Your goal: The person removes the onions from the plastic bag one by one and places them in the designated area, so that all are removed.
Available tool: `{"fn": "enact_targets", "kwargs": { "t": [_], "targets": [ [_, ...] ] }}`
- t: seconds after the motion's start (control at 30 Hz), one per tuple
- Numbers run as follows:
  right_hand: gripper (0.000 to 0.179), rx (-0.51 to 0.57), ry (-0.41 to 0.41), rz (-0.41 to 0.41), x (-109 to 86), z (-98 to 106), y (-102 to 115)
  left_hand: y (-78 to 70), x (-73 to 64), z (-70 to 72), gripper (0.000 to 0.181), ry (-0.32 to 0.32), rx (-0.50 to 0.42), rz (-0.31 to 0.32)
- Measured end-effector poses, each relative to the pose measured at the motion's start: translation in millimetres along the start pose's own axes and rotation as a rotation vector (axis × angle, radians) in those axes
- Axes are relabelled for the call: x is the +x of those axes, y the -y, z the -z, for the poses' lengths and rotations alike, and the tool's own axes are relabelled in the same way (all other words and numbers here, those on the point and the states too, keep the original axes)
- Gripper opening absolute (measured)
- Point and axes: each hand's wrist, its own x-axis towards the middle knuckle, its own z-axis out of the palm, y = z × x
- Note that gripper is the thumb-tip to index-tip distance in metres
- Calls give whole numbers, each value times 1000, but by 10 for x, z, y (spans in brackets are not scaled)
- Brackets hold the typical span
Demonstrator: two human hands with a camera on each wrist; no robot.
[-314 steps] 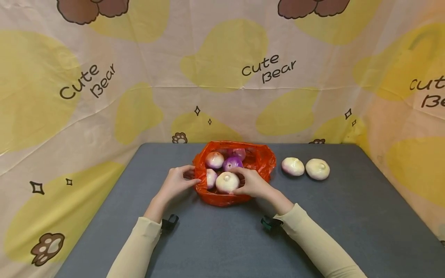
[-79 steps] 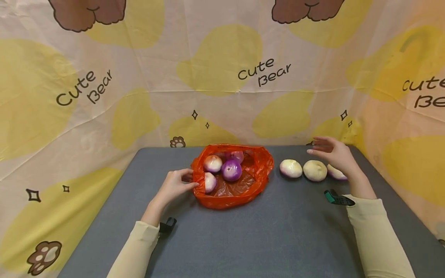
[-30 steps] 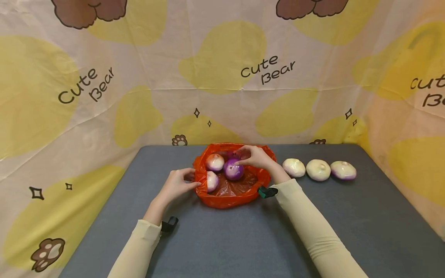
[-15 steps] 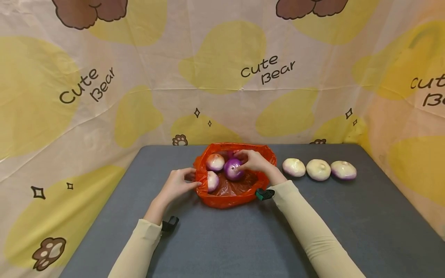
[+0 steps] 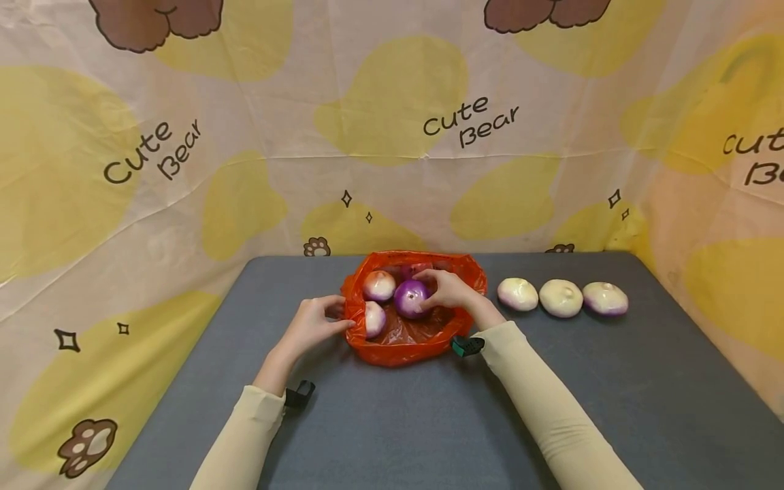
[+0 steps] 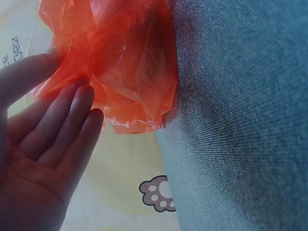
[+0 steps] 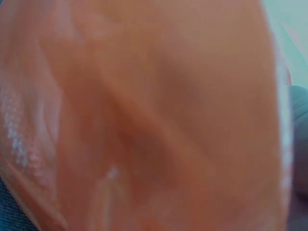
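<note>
A red plastic bag [image 5: 398,354] stands wide-mouthed at the back middle of the table. Its left rim is pinched between the thumb and fingers of my left hand [image 5: 312,327]; the left wrist view shows that hand [image 6: 53,130] against the crinkled film. Inside the bag, my right hand [image 5: 450,290] curls its thumb and fingers round a purple onion [image 5: 409,298]. A reddish-white onion [image 5: 378,286] and a white-and-purple onion [image 5: 374,318] lie to its left, with another purple onion [image 5: 416,269] partly hidden behind. Blurred bag film [image 7: 144,120] fills most of the right wrist view.
Right of the bag, three pale onions lie in a row on the grey table [image 5: 392,429]: a near one [image 5: 517,294], a middle one [image 5: 560,299] and a far-right one [image 5: 605,299]. A printed cloth [image 5: 392,102] hangs behind and at both sides.
A pale onion has gone from the bag to the right end of the row. My right hand has come back into the bag and closed round the purple onion. The left hand stays at the rim.
</note>
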Motion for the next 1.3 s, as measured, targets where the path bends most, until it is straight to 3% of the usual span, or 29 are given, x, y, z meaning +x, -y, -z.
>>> {"fn": "enact_targets", "kwargs": {
  "t": [0.8, 1.3],
  "targets": [
    [77, -19, -12, -14, -8, -95, 45, -7, -7, -4, 36, -9, 5, -15],
    [78, -54, -50, 3, -121, 48, 109, -35, -12, 12, 34, 1, 1, -15]
  ]
}}
